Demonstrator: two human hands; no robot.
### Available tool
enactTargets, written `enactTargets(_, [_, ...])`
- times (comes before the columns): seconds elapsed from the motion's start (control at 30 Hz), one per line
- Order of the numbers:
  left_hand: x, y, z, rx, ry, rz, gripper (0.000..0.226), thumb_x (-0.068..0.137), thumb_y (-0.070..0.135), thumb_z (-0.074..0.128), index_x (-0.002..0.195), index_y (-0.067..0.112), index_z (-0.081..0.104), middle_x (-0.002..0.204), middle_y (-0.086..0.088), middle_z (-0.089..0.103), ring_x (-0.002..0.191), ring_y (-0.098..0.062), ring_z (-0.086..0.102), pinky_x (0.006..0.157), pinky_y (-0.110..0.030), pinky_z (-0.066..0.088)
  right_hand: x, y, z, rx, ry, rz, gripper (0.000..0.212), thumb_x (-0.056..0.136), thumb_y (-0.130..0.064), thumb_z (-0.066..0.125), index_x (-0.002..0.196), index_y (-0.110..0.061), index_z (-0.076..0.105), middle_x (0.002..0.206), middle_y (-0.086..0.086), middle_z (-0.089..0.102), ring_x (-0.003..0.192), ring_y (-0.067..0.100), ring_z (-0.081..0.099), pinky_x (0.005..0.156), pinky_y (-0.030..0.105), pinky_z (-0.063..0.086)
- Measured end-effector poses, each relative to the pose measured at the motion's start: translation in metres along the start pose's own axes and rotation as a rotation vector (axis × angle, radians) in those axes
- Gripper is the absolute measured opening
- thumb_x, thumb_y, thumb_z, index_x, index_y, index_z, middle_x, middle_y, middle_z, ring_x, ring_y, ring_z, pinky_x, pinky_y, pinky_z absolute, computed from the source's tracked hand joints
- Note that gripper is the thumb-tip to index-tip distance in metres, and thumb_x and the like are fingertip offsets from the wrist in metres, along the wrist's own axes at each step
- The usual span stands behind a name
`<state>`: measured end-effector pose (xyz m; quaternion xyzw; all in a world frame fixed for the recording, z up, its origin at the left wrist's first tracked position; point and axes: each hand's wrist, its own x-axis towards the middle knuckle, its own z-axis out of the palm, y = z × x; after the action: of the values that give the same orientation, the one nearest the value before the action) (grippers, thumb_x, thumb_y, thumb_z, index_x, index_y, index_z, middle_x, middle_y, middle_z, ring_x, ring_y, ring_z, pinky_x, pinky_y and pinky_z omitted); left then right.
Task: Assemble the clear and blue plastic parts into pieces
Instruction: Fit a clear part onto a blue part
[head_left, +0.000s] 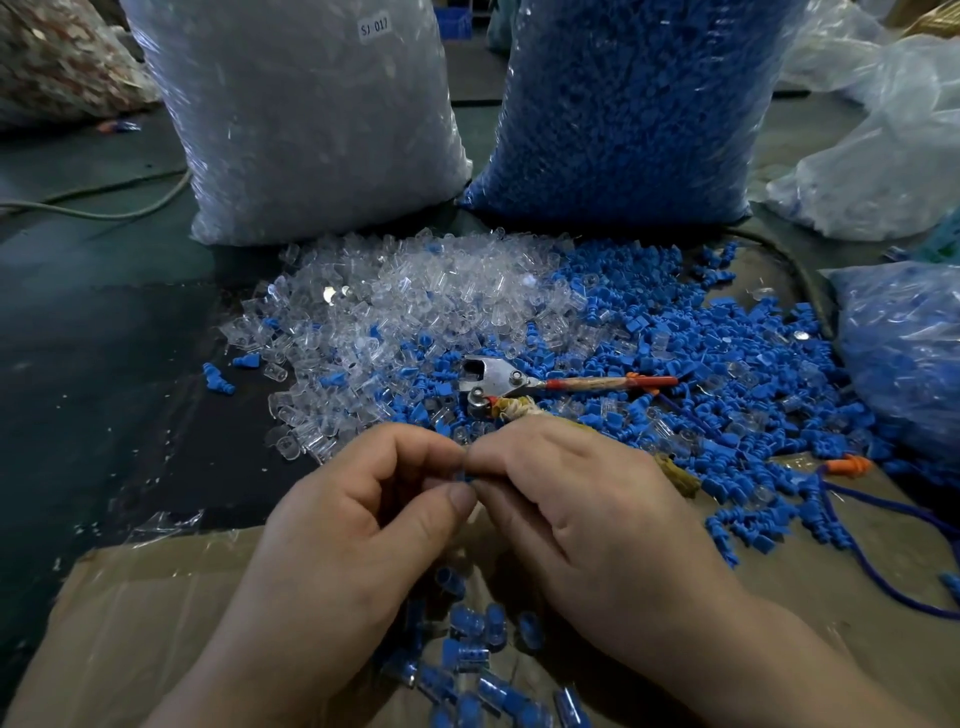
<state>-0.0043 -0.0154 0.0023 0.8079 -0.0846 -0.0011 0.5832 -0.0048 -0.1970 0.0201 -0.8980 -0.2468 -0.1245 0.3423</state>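
Note:
My left hand (363, 525) and my right hand (587, 509) meet fingertip to fingertip in the lower middle of the view. Between them they pinch a small blue plastic part (464, 476), mostly hidden by the fingers; whether a clear part sits on it I cannot tell. Beyond the hands lies a heap of loose clear parts (395, 322), with a heap of loose blue parts (727, 374) to its right. Below my hands, several joined clear-and-blue pieces (470, 649) lie on the cardboard (130, 613).
A metal hand tool with red handles (524, 384) lies on the parts just past my hands. Two tall bags stand behind: clear parts (311, 119) and blue parts (634, 109). More plastic bags (904, 358) sit at the right, a blue cord (878, 571) beside them.

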Motion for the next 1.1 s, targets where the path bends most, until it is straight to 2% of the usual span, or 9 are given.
enactTargets(0.2, [0.002,-0.002,0.003,0.007,-0.007,-0.007,0.036,0.077,0.012,0.081,0.092,0.043,0.072,0.081,0.004,0.074,0.073,-0.014,0.071,0.065,-0.031,0.059,0.0,-0.003,-0.001,-0.111,-0.04,-0.059,0.022,0.096,-0.026,0.051,0.11,-0.016,0.066,0.101,-0.003,0.066,0.09,0.016,0.062,0.068,0.04,0.054])
enactTargets(0.3, [0.002,-0.003,0.006,-0.024,0.041,0.002,0.03,0.067,0.031,0.081,0.093,0.04,0.071,0.079,0.002,0.072,0.07,-0.018,0.07,0.067,-0.039,0.059,-0.001,-0.004,-0.002,-0.14,-0.024,-0.095,0.024,0.095,-0.025,0.051,0.11,-0.014,0.067,0.102,0.0,0.067,0.091,0.019,0.063,0.069,0.041,0.055])
enactTargets(0.4, [0.003,-0.006,0.004,-0.018,0.134,-0.005,0.035,0.06,0.053,0.071,0.092,0.038,0.069,0.072,0.006,0.07,0.063,-0.017,0.067,0.059,-0.04,0.058,0.001,-0.002,-0.005,-0.223,0.037,-0.072,0.03,0.093,-0.03,0.051,0.117,-0.018,0.063,0.112,0.0,0.065,0.105,0.018,0.058,0.088,0.039,0.052])
enactTargets(0.5, [0.004,-0.01,0.001,-0.066,0.21,-0.053,0.041,0.057,0.056,0.073,0.093,0.036,0.07,0.073,0.006,0.07,0.065,-0.019,0.068,0.062,-0.045,0.059,0.009,0.014,-0.015,-0.498,0.004,0.232,0.061,0.089,-0.049,0.048,0.144,-0.031,0.033,0.149,0.0,0.04,0.142,0.023,0.026,0.118,0.046,0.021])
enactTargets(0.6, [0.004,-0.01,0.001,-0.144,0.201,-0.085,0.041,0.057,0.051,0.087,0.091,0.033,0.072,0.075,0.002,0.071,0.067,-0.021,0.069,0.064,-0.042,0.059,0.012,0.036,-0.021,-0.61,-0.203,0.421,0.079,0.09,-0.062,0.044,0.153,-0.033,0.005,0.162,0.0,0.011,0.15,0.024,-0.001,0.121,0.043,0.0])
enactTargets(0.73, [0.005,-0.005,0.002,-0.346,0.181,-0.116,0.038,0.05,0.041,0.078,0.086,0.027,0.074,0.07,-0.001,0.067,0.058,-0.015,0.064,0.054,-0.023,0.053,0.012,0.043,-0.019,-0.648,-0.27,0.422,0.073,0.088,-0.068,0.034,0.149,-0.033,0.014,0.153,-0.005,0.03,0.14,0.025,0.022,0.117,0.046,0.014])
enactTargets(0.87, [0.007,-0.004,0.001,-0.417,0.172,-0.133,0.034,0.052,0.033,0.077,0.085,0.024,0.074,0.07,-0.002,0.067,0.057,-0.014,0.063,0.05,-0.021,0.052,0.017,0.041,-0.02,-0.648,-0.244,0.407,0.067,0.081,-0.069,0.038,0.138,-0.035,0.034,0.129,-0.009,0.051,0.121,0.023,0.036,0.103,0.045,0.03])
enactTargets(0.97, [0.008,-0.004,0.0,-0.409,0.182,-0.136,0.031,0.054,0.03,0.077,0.084,0.025,0.074,0.069,-0.003,0.067,0.057,-0.014,0.063,0.049,-0.021,0.051,0.018,0.041,-0.02,-0.615,-0.187,0.393,0.052,0.082,-0.057,0.052,0.129,-0.034,0.044,0.115,-0.009,0.053,0.107,0.019,0.036,0.093,0.041,0.033])
enactTargets(1.1, [0.009,-0.006,-0.003,-0.371,0.216,-0.126,0.031,0.056,0.033,0.078,0.086,0.026,0.074,0.068,-0.005,0.067,0.058,-0.014,0.064,0.049,-0.022,0.052,0.017,0.036,-0.026,-0.468,-0.008,0.335,0.05,0.081,-0.054,0.042,0.125,-0.031,0.045,0.105,-0.011,0.044,0.097,0.011,0.035,0.082,0.032,0.032])
